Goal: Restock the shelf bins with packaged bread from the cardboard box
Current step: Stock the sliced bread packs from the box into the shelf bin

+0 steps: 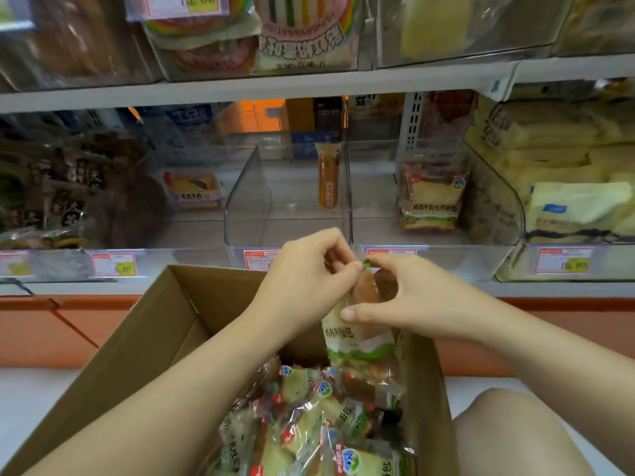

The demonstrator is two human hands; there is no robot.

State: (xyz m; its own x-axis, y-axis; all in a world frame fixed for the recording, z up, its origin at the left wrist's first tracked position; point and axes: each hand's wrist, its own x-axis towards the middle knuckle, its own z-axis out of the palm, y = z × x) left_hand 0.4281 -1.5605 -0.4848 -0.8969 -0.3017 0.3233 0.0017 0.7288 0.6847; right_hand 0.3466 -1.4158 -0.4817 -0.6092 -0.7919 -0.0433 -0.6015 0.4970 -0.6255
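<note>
Above the cardboard box [192, 304], just nearer than the clear shelf bin [247, 201], the left hand [305, 273] and right hand [422, 297] each close a pinching grip on the top of one bread packet [357, 341].

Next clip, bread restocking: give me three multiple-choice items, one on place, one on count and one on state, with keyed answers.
1. Where is the held bread packet?
A) in a shelf bin
B) over the cardboard box
C) on the floor

2. How many packets stand in the middle clear bin?
A) none
B) one
C) five

3. What are the left hand and right hand doing?
A) both pinch the packet
B) both hold nothing
C) both grip a box flap

Answers:
1 B, it hangs over the box's open top.
2 B, only a tall orange packet stands there.
3 A, the fingertips of both hands meet on the wrapper's top.
</note>
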